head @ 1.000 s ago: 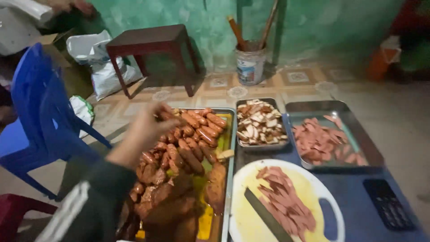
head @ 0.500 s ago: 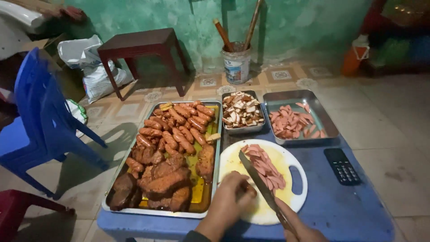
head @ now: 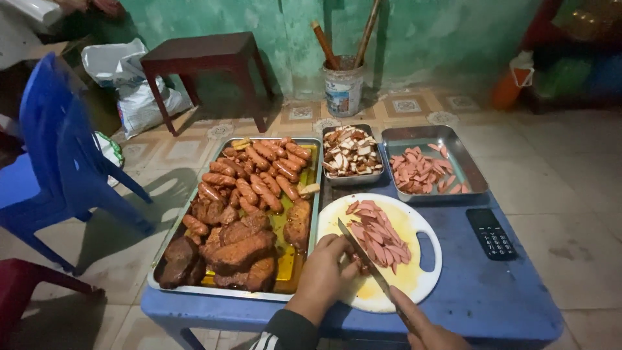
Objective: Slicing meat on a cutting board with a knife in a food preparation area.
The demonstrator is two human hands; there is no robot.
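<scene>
On board, knife (head: 363, 259) tip up-left

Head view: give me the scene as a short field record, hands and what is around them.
left hand: on the round white cutting board, pressing down a piece of sausage
right hand: low in frame, gripping a knife by its handle
knife: blade slanted over the board, beside a pile of sausage slices
large tray: left of the board, whole sausages and browned meat slabs
small tray: pale cut chunks
far right tray: more pink slices
phone: dark keypad handset, right of the board
surface: blue table
</scene>
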